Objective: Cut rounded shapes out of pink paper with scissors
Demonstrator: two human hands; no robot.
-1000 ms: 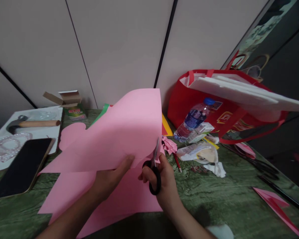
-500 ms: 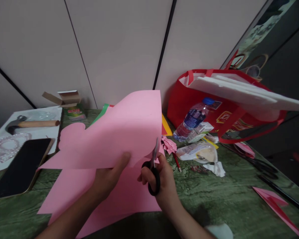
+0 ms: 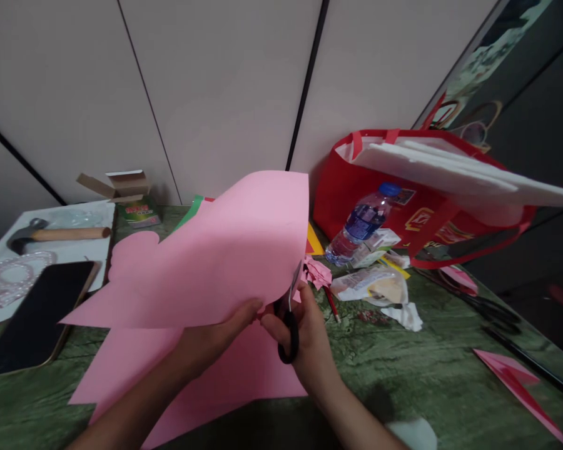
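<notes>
A large sheet of pink paper (image 3: 206, 256), curved upward and with a scalloped edge at the left, is held by my left hand (image 3: 220, 334), its thumb on top near the lower edge. My right hand (image 3: 304, 337) grips black-handled scissors (image 3: 289, 337), fingers in the loops. The blades stand at the sheet's right edge, partly hidden by the paper. The thumbs of both hands are close together. More pink paper (image 3: 244, 375) lies flat on the table beneath.
To the left are a black phone (image 3: 37, 315), a hammer (image 3: 70, 234), a beaded strand (image 3: 14, 278) and an opened small box (image 3: 138, 209). At right stand a water bottle (image 3: 363, 225) and a red bag (image 3: 331, 187), near crumpled pink scraps (image 3: 317, 273) and a pencil (image 3: 332, 304).
My left hand has shifted right, closer to the scissors. The pink sheet has swung slightly, its left tip lower and its right edge further right. The scissors are turned more behind the paper.
</notes>
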